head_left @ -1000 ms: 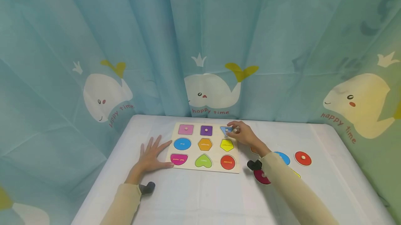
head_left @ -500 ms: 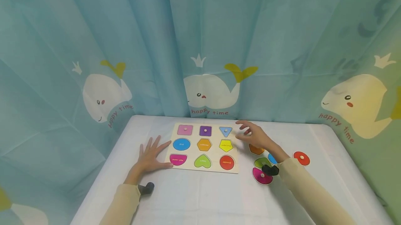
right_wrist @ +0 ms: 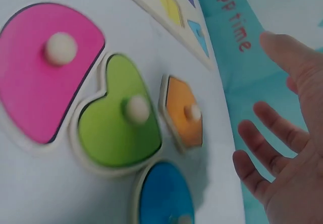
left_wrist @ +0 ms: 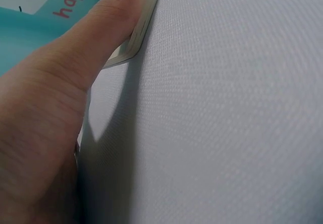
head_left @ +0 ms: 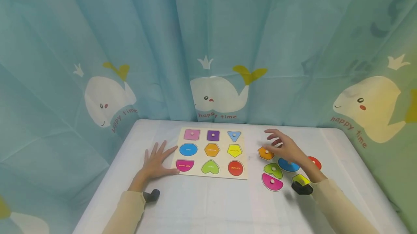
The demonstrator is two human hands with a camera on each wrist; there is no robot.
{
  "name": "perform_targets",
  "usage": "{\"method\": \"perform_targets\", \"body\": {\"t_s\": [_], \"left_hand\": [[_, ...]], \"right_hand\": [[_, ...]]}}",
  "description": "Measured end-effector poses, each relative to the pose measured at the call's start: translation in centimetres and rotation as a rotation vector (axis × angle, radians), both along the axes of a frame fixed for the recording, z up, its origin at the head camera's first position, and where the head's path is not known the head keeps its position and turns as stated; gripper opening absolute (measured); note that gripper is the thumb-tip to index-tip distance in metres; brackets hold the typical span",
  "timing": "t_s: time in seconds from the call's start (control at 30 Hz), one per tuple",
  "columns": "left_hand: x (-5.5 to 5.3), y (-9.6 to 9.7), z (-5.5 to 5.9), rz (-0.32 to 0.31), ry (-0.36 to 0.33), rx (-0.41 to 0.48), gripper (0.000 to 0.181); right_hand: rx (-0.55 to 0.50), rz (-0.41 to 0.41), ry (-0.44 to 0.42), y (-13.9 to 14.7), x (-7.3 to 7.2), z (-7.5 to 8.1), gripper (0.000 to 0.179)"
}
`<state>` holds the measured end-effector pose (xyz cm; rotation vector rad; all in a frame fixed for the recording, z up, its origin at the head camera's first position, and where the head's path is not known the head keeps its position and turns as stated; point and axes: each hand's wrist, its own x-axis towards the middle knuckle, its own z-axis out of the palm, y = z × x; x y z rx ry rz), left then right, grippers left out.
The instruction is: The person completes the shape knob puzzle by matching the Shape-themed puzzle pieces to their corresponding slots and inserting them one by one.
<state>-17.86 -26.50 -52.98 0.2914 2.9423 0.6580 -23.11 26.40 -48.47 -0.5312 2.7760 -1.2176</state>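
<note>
My left hand [head_left: 156,163] rests beside a wooden shape-puzzle board [head_left: 198,169], fingers spread, with the thumb on its near left corner; the left wrist view shows this thumb [left_wrist: 108,17] at the board's edge. Knobbed pink rectangle [head_left: 191,136], purple square [head_left: 213,137] and light blue triangle [head_left: 234,138] pieces fill the board's far row. My right hand [head_left: 288,149] hovers over the loose pieces, holding nothing, thumb and fingers apart. Nearest to it lies an orange hexagon piece [right_wrist: 179,110], with a blue oval piece [right_wrist: 166,193] partly under the hand in the head view.
Also loose on the white table [head_left: 221,205] are a green heart [head_left: 269,169], a pink half round [head_left: 277,186], a yellow pentagon [head_left: 300,178] partly behind the black wrist camera [head_left: 301,188], and a red circle [head_left: 316,161]. A whale-print curtain [head_left: 163,82] stands behind.
My right hand has left the triangle piece, which lies in the board's far right corner, and has moved right to above the loose pieces. The left hand has stayed in place.
</note>
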Motion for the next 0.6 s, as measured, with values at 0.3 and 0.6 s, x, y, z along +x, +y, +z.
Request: {"method": "perform_targets", "body": {"t_s": [0.3,0.6], "left_hand": [[0.1,0.1,0.0,0.001,0.009,0.002,0.104],[0.0,0.0,0.0,-0.004,0.009,0.009,0.104]], "right_hand": [[0.004,-0.076,0.051,3.6,2.1,-1.2,0.064],[0.025,-0.158,-0.013,6.3,3.6,-2.5,0.063]]}}
